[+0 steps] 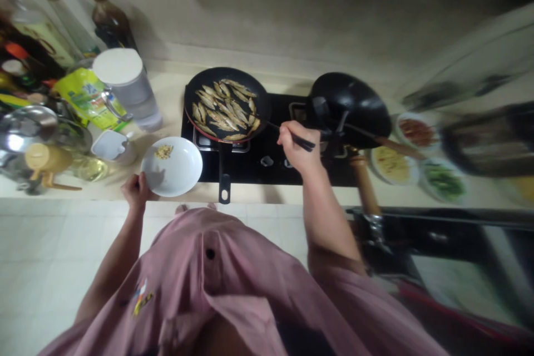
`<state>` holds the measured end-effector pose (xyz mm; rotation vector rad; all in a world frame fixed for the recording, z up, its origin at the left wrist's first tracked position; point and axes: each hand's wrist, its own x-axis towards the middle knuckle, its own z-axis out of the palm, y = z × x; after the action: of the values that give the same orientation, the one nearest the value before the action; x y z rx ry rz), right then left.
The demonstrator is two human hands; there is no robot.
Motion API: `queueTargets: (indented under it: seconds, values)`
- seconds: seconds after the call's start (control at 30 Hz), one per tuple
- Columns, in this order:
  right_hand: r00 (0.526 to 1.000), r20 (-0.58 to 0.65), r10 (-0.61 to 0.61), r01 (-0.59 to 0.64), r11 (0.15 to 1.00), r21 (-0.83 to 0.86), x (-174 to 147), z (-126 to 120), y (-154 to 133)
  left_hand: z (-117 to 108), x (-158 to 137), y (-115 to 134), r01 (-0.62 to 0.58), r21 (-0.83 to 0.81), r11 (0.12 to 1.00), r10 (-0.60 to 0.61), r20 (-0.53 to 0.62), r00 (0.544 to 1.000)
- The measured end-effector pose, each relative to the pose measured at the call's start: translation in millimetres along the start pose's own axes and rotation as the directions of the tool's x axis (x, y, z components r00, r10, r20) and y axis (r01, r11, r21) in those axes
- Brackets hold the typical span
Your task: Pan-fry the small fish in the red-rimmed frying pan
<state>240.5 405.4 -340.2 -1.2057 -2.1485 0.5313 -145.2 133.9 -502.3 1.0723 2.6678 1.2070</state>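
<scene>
In my right hand [301,147] is a pair of black chopsticks [303,143], pinched between the fingers and pointing left. Their far ends reach the right side of a black frying pan [225,73], among several small browned fish [225,117] spread across its base. My left hand [136,191] is closed at the lower left rim of a white plate [181,178], the thumb against the edge. A little heap of chopped garlic [163,151] lies at the plate's upper left. The pan's handle [224,169] points toward me.
A black wok [354,100] with a wooden-handled spatula [398,148] sits right on the black hob [267,172]. Bowls of red pieces [417,132], yellow shreds [391,164] and chopped greens [444,181] stand beyond. Leftward are a water pitcher [129,89], bottles [110,22] and a green pouch [89,97].
</scene>
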Motion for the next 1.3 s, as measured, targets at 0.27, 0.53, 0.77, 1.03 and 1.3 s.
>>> queueTargets:
  seconds: [0.27,0.53,0.77,1.03,1.3]
  values:
    - [0.979,-0.201,0.024,-0.002,0.994,0.110,-63.1,22.4,6.0,0.9,0.1,-1.0,0.051,-0.035,0.998,-0.053,-0.054,0.997]
    - [0.985,-0.104,-0.136,0.153,0.972,0.178,-110.6,54.9,24.4,-7.9,3.1,4.1,-0.006,-0.077,0.997,0.000,-0.078,0.997]
    - [0.926,0.293,-0.240,0.247,0.969,0.015,-119.6,48.4,49.8,-23.5,-8.9,35.1,-0.059,-0.161,0.985,0.045,-0.089,0.995]
    - [0.847,0.505,-0.166,-0.001,0.949,0.314,-112.8,26.8,59.9,-25.7,-31.4,86.1,-0.066,-0.291,0.955,0.040,-0.096,0.995]
    - [0.996,-0.083,0.038,-0.017,0.969,0.247,-130.6,33.1,78.9,-28.0,-74.3,105.6,0.078,-0.152,0.985,-0.083,-0.027,0.996]
